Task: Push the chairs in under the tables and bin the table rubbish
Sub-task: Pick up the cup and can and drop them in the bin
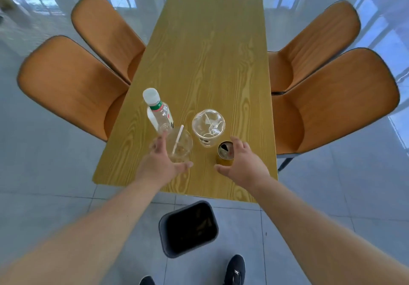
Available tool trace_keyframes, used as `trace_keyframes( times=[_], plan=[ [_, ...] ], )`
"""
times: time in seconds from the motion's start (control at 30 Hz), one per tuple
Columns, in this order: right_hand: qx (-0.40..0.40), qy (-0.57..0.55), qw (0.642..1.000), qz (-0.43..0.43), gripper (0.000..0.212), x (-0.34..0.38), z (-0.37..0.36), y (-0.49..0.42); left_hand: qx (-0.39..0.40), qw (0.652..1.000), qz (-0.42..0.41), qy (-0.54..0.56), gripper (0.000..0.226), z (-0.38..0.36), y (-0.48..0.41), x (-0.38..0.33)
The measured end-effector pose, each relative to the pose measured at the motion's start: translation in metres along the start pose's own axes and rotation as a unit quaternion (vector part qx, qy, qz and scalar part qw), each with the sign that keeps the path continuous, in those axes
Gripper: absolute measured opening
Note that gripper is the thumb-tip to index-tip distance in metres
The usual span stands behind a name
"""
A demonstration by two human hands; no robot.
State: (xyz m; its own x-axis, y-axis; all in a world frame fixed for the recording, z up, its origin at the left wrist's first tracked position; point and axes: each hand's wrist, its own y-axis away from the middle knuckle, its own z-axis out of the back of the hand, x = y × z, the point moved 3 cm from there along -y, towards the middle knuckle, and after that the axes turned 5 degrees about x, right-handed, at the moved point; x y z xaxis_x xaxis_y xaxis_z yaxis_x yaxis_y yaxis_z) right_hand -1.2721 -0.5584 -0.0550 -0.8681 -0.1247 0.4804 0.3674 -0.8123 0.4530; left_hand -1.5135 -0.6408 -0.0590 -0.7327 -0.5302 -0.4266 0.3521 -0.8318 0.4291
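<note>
On the near end of the wooden table [210, 52] stand a clear plastic bottle [157, 110] with a white cap, a clear cup with a white straw [180, 144], a second clear cup [208, 126] and a gold can [225, 153]. My left hand [160, 163] is spread open around the straw cup, fingers on its left side and thumb below it, not closed on it. My right hand [242, 163] is open too, curved around the can's right side. A black bin [188, 228] stands on the floor below the table's near edge.
Four orange chairs flank the table, two on the left [73, 85], [106, 32] and two on the right [338, 101], [314, 41], their seats partly under the tabletop. The floor is pale tile. My dark shoes [235, 270] are just behind the bin.
</note>
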Motion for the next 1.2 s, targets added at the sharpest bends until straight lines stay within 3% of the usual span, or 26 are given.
trace_keyframes(
  times=[0.2, 0.6, 0.8, 1.0, 1.2],
  plan=[
    [-0.080, -0.011, 0.996, 0.044, 0.070, 0.004, -0.039, -0.001, -0.093, 0.988, -0.112, 0.045, 0.098, -0.007, -0.013, 0.017],
    [-0.120, -0.043, 0.992, 0.024, 0.063, 0.028, -0.117, 0.088, -0.075, 0.971, -0.209, 0.090, 0.095, -0.041, 0.076, 0.089],
    [-0.084, -0.019, 0.995, 0.051, 0.062, 0.016, -0.181, 0.116, -0.062, 0.976, -0.168, 0.125, 0.100, -0.084, 0.116, 0.146],
    [-0.038, -0.032, 0.999, 0.018, 0.063, -0.027, -0.253, 0.083, -0.086, 0.980, -0.092, 0.156, 0.099, -0.138, 0.122, 0.191],
    [0.018, -0.008, 1.000, -0.009, 0.071, -0.066, -0.324, 0.044, -0.053, 0.988, -0.056, 0.135, 0.105, -0.211, 0.100, 0.232]
  ],
)
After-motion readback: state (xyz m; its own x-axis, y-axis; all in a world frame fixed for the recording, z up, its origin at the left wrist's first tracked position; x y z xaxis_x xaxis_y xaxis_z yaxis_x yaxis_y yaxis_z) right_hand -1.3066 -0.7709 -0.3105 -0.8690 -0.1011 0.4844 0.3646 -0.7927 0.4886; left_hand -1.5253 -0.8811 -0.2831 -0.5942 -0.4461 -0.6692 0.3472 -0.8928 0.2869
